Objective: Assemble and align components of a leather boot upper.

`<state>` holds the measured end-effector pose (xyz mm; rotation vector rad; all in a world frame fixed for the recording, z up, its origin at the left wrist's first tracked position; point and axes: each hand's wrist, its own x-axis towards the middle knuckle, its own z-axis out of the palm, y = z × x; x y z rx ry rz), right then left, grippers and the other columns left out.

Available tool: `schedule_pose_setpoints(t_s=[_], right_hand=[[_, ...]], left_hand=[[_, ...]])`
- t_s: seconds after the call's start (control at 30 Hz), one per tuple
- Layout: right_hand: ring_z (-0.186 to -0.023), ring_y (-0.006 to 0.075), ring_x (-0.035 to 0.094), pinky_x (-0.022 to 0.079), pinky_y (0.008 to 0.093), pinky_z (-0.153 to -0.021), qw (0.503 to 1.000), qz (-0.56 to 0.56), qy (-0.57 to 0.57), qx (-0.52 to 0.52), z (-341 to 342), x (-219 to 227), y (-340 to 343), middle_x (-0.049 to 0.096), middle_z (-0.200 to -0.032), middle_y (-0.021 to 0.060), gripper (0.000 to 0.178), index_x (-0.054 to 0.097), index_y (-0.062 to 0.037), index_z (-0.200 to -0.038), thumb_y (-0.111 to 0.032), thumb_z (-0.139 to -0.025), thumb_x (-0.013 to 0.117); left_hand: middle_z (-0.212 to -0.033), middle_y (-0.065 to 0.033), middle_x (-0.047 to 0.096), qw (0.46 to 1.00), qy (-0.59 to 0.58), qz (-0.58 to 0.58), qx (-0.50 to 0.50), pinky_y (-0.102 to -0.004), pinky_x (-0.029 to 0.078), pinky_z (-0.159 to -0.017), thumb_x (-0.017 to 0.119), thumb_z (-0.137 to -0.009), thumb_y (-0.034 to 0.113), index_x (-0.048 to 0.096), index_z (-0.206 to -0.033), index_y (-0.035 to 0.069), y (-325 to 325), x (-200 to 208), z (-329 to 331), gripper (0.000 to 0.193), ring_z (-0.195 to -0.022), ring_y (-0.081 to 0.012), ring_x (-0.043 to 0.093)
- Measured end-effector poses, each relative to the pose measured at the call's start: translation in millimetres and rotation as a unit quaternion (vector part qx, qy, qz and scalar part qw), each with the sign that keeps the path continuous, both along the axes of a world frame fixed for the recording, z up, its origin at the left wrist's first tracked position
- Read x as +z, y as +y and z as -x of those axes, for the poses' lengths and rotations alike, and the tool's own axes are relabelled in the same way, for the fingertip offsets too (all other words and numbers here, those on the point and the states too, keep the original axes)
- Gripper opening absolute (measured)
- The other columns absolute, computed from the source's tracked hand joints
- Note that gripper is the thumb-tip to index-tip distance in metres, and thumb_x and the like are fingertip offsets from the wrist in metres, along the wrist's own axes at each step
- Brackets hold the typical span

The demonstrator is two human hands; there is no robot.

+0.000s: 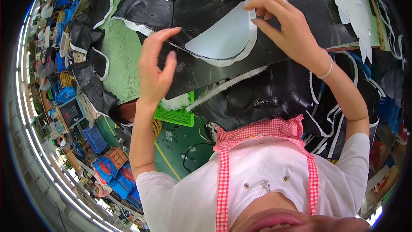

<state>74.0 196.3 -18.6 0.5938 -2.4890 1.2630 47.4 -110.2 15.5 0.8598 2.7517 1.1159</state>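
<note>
A pale, half-moon-shaped stiff sheet (223, 34) lies on a black leather-like piece (206, 4) with white edging, over a dark work board. A dark stitched-looking line runs along the sheet's curved lower edge. My right hand (287, 25) is at the sheet's upper right corner, index finger and thumb bent round the edge. My left hand (156, 64) is at the lower left edge of the black piece, index fingertip touching it and thumb held apart, with nothing in its grasp. Across my lap hangs another black piece (262, 94) with white edging.
More black pieces (88, 77) with white edging lie on the green bench (122, 60) at the left. A stack of white cut sheets (354, 13) lies at the far right. Below the bench stands a bright green basket (176, 114). Black pieces also hang at my right side.
</note>
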Motion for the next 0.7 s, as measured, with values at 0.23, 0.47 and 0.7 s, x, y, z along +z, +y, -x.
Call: schedule_pose_setpoints(t_s=[0.23,0.47,0.7], right_hand=[[-0.075,0.0248,0.066,0.053,0.0334,-0.072,0.989,0.025,-0.138,-0.052,30.8,-9.6,-3.3,0.065,-0.093,0.0138,0.030,0.058,0.0019,-0.106,-0.010,-0.081,0.068],[-0.075,0.0265,0.067,0.054,0.0342,-0.071,0.991,-0.017,-0.119,-0.067,41.0,-7.5,-9.0,0.068,-0.090,0.0139,0.034,0.060,0.0028,-0.106,-0.012,-0.077,0.070],[-0.080,0.0324,0.067,0.054,0.0386,-0.071,0.981,-0.050,-0.181,-0.053,39.2,-1.1,-9.3,0.068,-0.085,0.0140,0.028,0.064,-0.0023,-0.100,-0.013,-0.074,0.071]], left_hand=[[-0.127,-0.0147,0.056,0.997,0.044,0.024,-0.057,-0.0409,0.042,-0.101,0.076,-0.077,0.015,0.052,-0.136,0.006,38.5,-19.7,-15.2,0.065,-0.117,-0.0325,0.051],[-0.124,-0.0135,0.050,0.994,0.050,0.080,-0.051,-0.0421,0.041,-0.099,0.082,-0.070,0.021,0.048,-0.141,0.007,41.3,-25.9,-7.1,0.080,-0.112,-0.0315,0.047],[-0.123,-0.0127,0.050,0.992,0.057,0.095,-0.059,-0.0406,0.039,-0.099,0.080,-0.069,0.019,0.053,-0.137,0.009,45.5,-22.3,-8.9,0.074,-0.112,-0.0306,0.047]])
